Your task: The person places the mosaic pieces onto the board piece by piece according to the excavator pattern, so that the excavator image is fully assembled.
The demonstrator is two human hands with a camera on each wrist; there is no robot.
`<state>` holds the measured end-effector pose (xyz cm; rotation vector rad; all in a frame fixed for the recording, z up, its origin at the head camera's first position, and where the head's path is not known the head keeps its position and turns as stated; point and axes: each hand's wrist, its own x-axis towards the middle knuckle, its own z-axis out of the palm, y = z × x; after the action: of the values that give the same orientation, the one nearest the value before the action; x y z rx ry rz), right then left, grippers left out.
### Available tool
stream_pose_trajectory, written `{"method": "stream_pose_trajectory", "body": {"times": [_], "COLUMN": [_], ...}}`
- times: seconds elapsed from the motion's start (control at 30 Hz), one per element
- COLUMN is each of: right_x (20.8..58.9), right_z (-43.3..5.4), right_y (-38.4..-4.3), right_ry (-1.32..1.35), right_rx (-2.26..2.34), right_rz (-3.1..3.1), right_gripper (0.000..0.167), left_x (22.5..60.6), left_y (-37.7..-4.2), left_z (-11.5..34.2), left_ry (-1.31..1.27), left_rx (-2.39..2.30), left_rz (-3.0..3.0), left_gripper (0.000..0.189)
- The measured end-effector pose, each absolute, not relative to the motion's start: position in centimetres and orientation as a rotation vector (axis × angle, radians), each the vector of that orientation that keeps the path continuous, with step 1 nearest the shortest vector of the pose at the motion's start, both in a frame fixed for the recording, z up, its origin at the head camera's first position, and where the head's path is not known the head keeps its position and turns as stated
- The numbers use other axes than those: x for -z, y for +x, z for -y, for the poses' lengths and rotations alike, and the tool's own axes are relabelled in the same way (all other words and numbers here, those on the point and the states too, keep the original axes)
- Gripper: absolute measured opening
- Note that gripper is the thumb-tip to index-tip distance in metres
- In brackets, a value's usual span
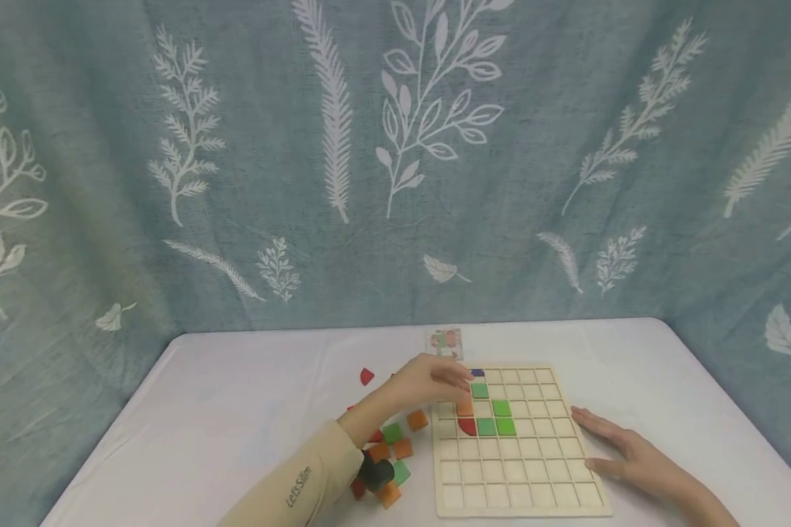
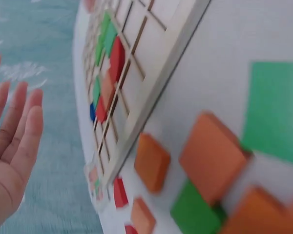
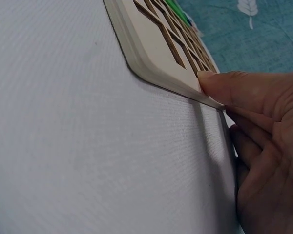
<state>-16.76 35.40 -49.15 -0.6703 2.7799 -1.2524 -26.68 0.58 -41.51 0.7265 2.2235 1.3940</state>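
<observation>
My left hand (image 1: 428,378) hovers over the back left part of a wooden grid board (image 1: 521,472). In the left wrist view its fingers (image 2: 31,126) are extended and relaxed, with no piece showing in them. Below it, several coloured pieces lie in the cells: an orange square (image 1: 464,408), a red rounded piece (image 1: 466,426), green squares (image 1: 503,408) and a blue piece (image 1: 477,372). At the board's right edge rests my right hand (image 1: 636,457), fingers fairly straight. In the right wrist view its thumb (image 3: 217,85) touches the rim near a corner.
Loose orange squares (image 1: 417,419), green squares (image 1: 392,433) and red pieces (image 1: 367,376) lie scattered left of the board, partly under the left sleeve (image 1: 323,468). A small picture card (image 1: 453,342) lies behind the board. A patterned curtain (image 1: 369,278) hangs beyond the white table (image 1: 237,410).
</observation>
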Motion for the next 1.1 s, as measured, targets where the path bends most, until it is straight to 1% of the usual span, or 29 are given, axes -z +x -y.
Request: {"method": "stream_pose_trajectory", "body": {"times": [0.13,0.3,0.57,0.73,0.8,0.97,1.1], "right_x": [49.1,49.1,49.1,49.2,49.2,49.2,49.1], "right_z": [-35.5,-35.6,-35.6,-35.4,-35.5,-35.6,-35.6], "right_y": [-16.9,-17.2,-17.5,-17.6,-17.6,-17.6,-17.6], "right_ry": [-0.666,-0.668,-0.737,-0.673,-0.647,-0.675,-0.715], "right_rx": [1.252,1.247,1.258,1.254,1.241,1.233,1.238], "right_rz": [-2.776,-2.78,-2.801,-2.781,-2.792,-2.811,-2.807], "right_gripper": [0.063,0.063,0.063,0.063,0.064,0.063,0.063], "left_x": [41.1,41.5,42.7,43.8,44.2,44.9,45.2], "left_y": [-26.6,-25.9,-24.0,-22.3,-21.7,-20.6,-20.2], "left_z": [1.9,4.7,8.7,11.3,12.0,12.6,12.4], "left_ry": [0.641,0.512,0.494,0.392,0.344,0.264,0.267], "left_rx": [-1.474,-1.467,-1.474,-1.353,-1.302,-1.25,-1.19], "left_rz": [-2.16,-2.206,-2.289,-2.448,-2.504,-2.574,-2.622], "left_gripper": [0.035,0.034,0.027,0.024,0.023,0.022,0.025]}}
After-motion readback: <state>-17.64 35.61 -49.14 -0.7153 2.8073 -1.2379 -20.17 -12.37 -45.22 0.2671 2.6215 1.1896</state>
